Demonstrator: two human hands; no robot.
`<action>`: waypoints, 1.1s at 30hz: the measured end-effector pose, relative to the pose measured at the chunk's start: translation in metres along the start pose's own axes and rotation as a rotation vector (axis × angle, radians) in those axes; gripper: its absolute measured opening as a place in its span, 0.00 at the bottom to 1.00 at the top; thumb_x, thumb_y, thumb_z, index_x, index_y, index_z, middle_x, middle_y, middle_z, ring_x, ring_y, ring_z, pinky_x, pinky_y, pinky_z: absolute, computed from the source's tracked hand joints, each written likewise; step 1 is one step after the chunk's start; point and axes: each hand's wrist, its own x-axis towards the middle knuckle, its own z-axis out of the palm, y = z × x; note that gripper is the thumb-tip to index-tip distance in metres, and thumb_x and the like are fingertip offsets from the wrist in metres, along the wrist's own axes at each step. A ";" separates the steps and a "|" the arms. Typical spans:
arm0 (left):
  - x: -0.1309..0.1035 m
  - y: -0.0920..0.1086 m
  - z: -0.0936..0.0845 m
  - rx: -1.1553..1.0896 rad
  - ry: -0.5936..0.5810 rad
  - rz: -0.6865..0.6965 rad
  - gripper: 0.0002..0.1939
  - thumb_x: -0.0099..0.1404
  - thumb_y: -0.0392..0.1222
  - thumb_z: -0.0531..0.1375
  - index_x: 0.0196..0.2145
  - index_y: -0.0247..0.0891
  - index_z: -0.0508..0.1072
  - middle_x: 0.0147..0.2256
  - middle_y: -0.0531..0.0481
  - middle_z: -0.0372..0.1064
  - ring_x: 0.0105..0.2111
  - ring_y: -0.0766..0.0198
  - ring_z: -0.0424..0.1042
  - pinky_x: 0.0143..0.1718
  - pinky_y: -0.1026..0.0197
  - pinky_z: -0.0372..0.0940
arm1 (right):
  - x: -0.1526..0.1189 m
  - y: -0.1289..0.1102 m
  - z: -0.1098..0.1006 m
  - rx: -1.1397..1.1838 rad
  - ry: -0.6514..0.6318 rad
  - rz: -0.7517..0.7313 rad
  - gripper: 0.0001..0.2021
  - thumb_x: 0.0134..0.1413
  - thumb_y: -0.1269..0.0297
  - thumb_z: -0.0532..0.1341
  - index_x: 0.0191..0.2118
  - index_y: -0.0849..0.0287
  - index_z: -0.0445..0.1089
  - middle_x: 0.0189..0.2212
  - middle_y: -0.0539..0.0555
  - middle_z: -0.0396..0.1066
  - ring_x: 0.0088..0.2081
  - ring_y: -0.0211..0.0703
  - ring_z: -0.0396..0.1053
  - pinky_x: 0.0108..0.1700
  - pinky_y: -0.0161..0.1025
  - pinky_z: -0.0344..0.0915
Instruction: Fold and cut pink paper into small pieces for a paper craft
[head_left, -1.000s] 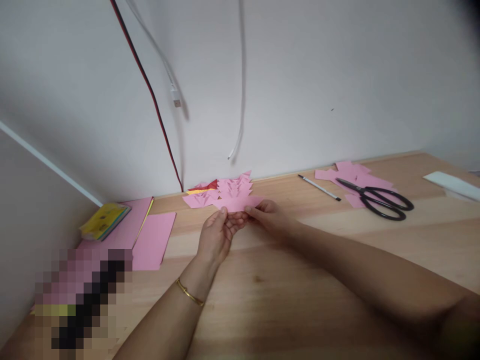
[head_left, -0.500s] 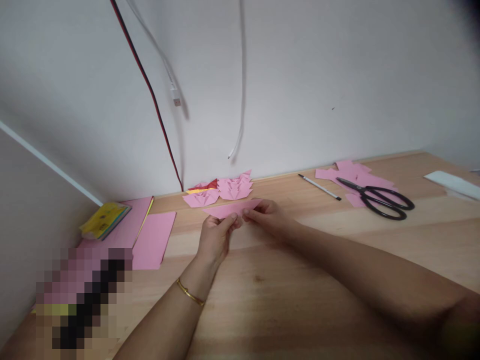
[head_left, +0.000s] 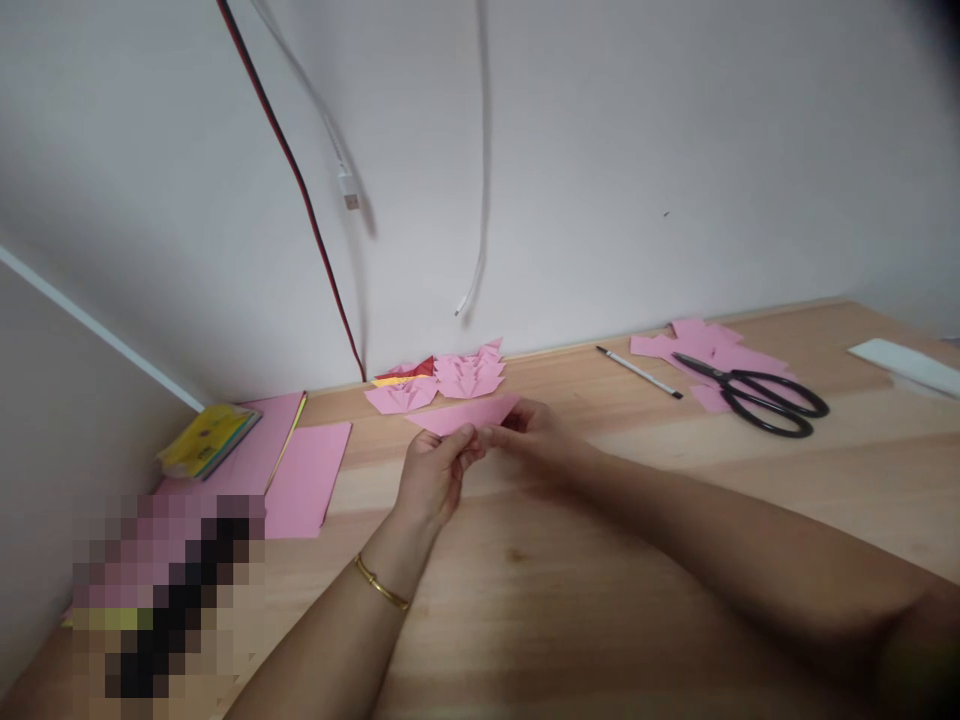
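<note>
A folded piece of pink paper (head_left: 463, 414) is held above the wooden table between both hands. My left hand (head_left: 437, 468) pinches its lower edge, thumb on top, with a gold bangle on the wrist. On the right side, my right hand (head_left: 520, 432) grips the same paper, its thumb close to the left thumb. Just behind, against the wall, lie folded pink paper pieces (head_left: 470, 376), and beside them a pink one (head_left: 401, 398) with red and yellow paper on it.
Black-handled scissors (head_left: 757, 395) rest on pink scraps (head_left: 694, 335) at the right, near a pen (head_left: 641, 373) and a white object (head_left: 907, 368). Pink sheets (head_left: 309, 480) and a yellow packet (head_left: 206, 440) lie left. Cables (head_left: 484, 150) hang along the wall.
My right thumb has slid slightly left along the paper, toward my left thumb. The left hand has hardly moved.
</note>
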 end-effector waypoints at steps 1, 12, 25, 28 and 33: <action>0.000 -0.001 0.000 0.016 -0.020 -0.001 0.09 0.49 0.36 0.68 0.29 0.30 0.75 0.25 0.48 0.72 0.25 0.68 0.70 0.31 0.62 0.66 | 0.000 0.001 0.000 -0.049 0.011 0.004 0.14 0.47 0.54 0.63 0.30 0.62 0.69 0.27 0.51 0.70 0.30 0.38 0.67 0.34 0.35 0.62; 0.000 0.007 0.000 0.014 0.056 0.080 0.12 0.51 0.42 0.68 0.25 0.31 0.73 0.24 0.49 0.71 0.24 0.70 0.69 0.30 0.65 0.65 | 0.004 0.004 -0.006 -0.246 0.053 0.064 0.18 0.53 0.50 0.58 0.27 0.62 0.73 0.22 0.52 0.71 0.25 0.38 0.67 0.28 0.34 0.62; 0.003 0.009 0.000 -0.160 0.066 -0.039 0.10 0.53 0.39 0.66 0.31 0.32 0.71 0.28 0.46 0.75 0.28 0.62 0.75 0.39 0.54 0.70 | 0.005 0.006 -0.008 -0.262 0.148 -0.067 0.14 0.50 0.53 0.61 0.33 0.61 0.68 0.25 0.50 0.68 0.27 0.37 0.64 0.29 0.35 0.61; 0.005 0.009 -0.002 -0.153 0.074 0.001 0.09 0.52 0.36 0.67 0.31 0.31 0.72 0.28 0.45 0.75 0.30 0.61 0.75 0.40 0.54 0.70 | 0.002 0.001 -0.009 -0.321 0.335 -0.246 0.12 0.53 0.56 0.60 0.38 0.59 0.65 0.28 0.50 0.65 0.28 0.37 0.62 0.31 0.36 0.61; 0.005 0.009 0.000 -0.136 0.046 0.030 0.09 0.48 0.32 0.67 0.29 0.30 0.73 0.29 0.44 0.75 0.32 0.61 0.75 0.43 0.54 0.69 | -0.009 -0.012 -0.003 -0.565 0.288 -0.463 0.05 0.56 0.62 0.56 0.36 0.57 0.66 0.26 0.51 0.64 0.28 0.37 0.61 0.31 0.36 0.60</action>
